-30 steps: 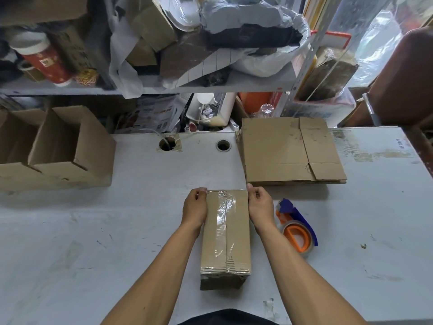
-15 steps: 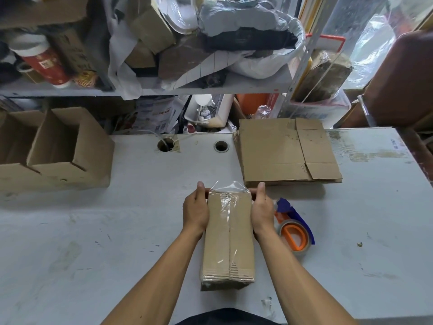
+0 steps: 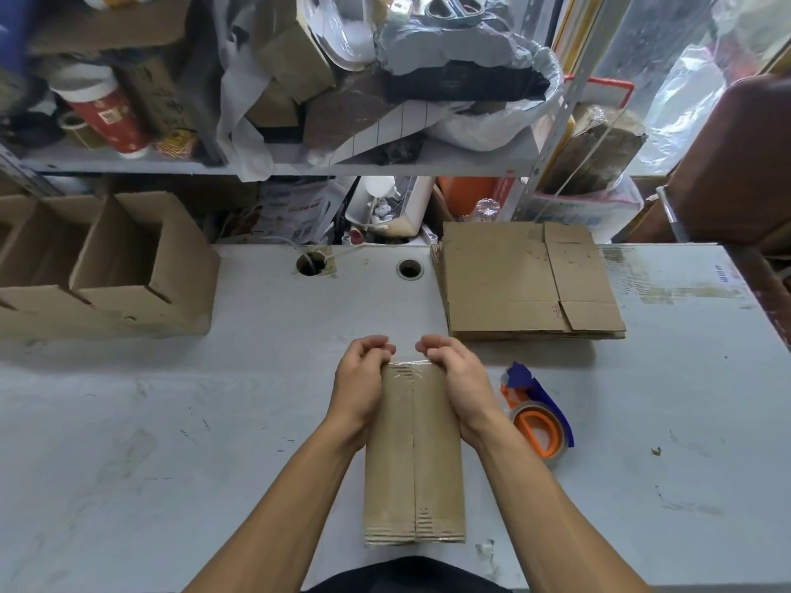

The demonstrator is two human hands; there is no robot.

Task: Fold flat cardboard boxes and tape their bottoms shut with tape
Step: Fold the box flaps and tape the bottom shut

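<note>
A narrow brown cardboard box (image 3: pixel 414 455) stands bottom-up on the white worktable (image 3: pixel 171 421) right in front of the person, clear tape running along its centre seam. The left hand (image 3: pixel 361 380) and right hand (image 3: pixel 456 383) flank its far end, fingers curled over the edge and pressing the tape end down. An orange-and-blue tape dispenser (image 3: pixel 537 415) lies just right of the box, with a stack of flat brown cardboard blanks (image 3: pixel 526 282) beyond it

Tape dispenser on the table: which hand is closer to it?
Right. The right hand grips the box beside the tape dispenser; the left hand grips the box's other side.
</note>
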